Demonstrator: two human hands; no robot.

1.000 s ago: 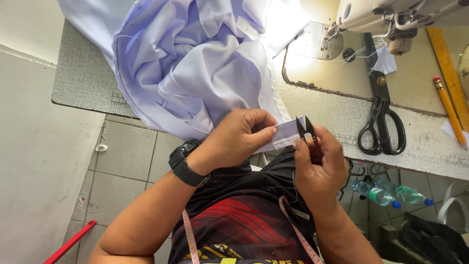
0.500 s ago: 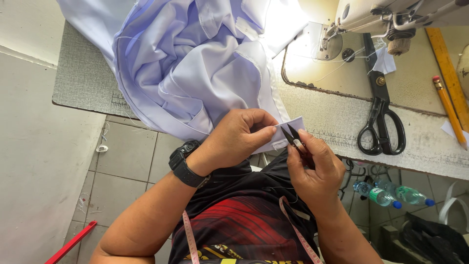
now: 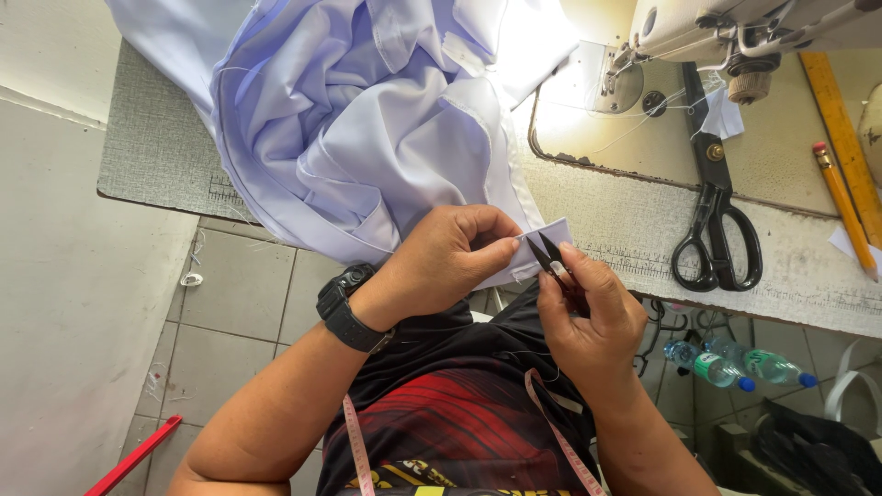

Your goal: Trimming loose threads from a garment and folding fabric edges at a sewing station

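My left hand [image 3: 450, 257], with a black watch on its wrist, pinches a small folded edge of the pale lavender garment [image 3: 367, 119] at the table's near edge. My right hand [image 3: 588, 312] holds small black thread snips [image 3: 549, 255], their open tips resting against that same fabric edge beside my left thumb. The bulk of the garment is heaped on the grey table top above my hands and hangs over its front.
A sewing machine [image 3: 735, 37] stands at the back right. Large black shears [image 3: 717, 220] lie on the table to the right, with a pencil [image 3: 843, 207] and a yellow ruler [image 3: 841, 129] beyond. Plastic bottles [image 3: 735, 367] lie on the floor; a measuring tape [image 3: 356, 445] hangs from my neck.
My right hand has tilted the snips from upright beside the fabric tab to slanting into it, tips now at the edge by my left thumb. My left hand stays put.
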